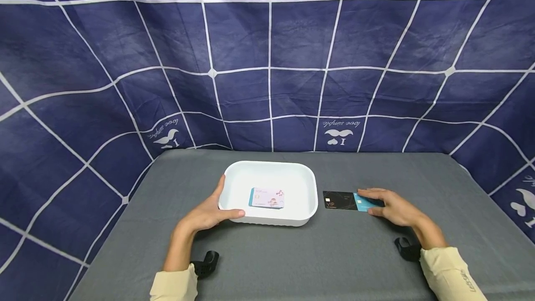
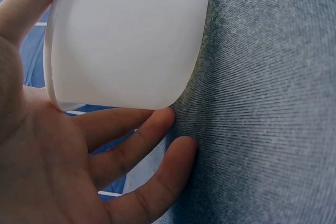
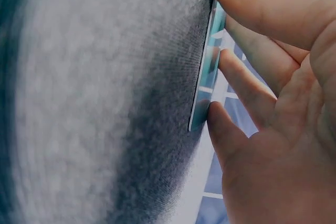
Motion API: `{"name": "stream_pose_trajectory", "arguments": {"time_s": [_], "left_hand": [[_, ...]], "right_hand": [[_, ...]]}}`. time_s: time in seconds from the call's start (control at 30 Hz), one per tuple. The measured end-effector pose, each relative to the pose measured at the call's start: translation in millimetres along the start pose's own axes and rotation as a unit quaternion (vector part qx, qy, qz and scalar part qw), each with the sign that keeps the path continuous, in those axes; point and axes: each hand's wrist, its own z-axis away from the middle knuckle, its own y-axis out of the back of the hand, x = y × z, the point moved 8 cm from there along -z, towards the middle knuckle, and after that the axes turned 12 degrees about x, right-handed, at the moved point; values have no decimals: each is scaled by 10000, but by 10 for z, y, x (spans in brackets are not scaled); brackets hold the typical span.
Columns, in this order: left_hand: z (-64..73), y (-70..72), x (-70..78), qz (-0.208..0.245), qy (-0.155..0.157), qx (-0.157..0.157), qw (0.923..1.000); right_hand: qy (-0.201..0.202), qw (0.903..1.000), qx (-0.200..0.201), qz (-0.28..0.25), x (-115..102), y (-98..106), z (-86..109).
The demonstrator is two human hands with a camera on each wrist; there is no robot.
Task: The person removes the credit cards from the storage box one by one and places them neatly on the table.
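A white plastic tray (image 1: 269,217) sits on the grey cloth, and a small stack of cards (image 1: 267,198) lies inside it, a pale pink VIP card on top. My left hand (image 1: 205,210) holds the tray's left front corner, thumb along the front rim. In the left wrist view its other fingers (image 2: 157,129) bend beside the tray's outer wall (image 2: 126,40). To the tray's right, a black VIP card (image 1: 339,200) lies flat, its right end meeting a blue card (image 1: 362,202). My right hand (image 1: 393,206) touches the blue card (image 3: 210,77) with its fingertips and partly covers it.
Grey cloth (image 1: 267,264) covers the table. Behind and at both sides hangs a dark blue curtain (image 1: 301,92) with white grid lines. Each wrist wears a black strap device, one on the left (image 1: 205,265) and one on the right (image 1: 407,249).
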Motion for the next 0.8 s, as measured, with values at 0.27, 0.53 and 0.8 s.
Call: {"name": "stream_pose_trajectory", "arguments": {"time_s": [0.27,0.53,0.8], "left_hand": [[1,3,4,0,-51,-1,10000],[14,2,6,-6,-91,-40,10000],[-1,3,14,38,-130,-49,9999]], "right_hand": [[195,9997,162,45,-1,17,14],[226,9996,183,40,13,-5,19],[29,9999,115,37,4,4,6]]}}
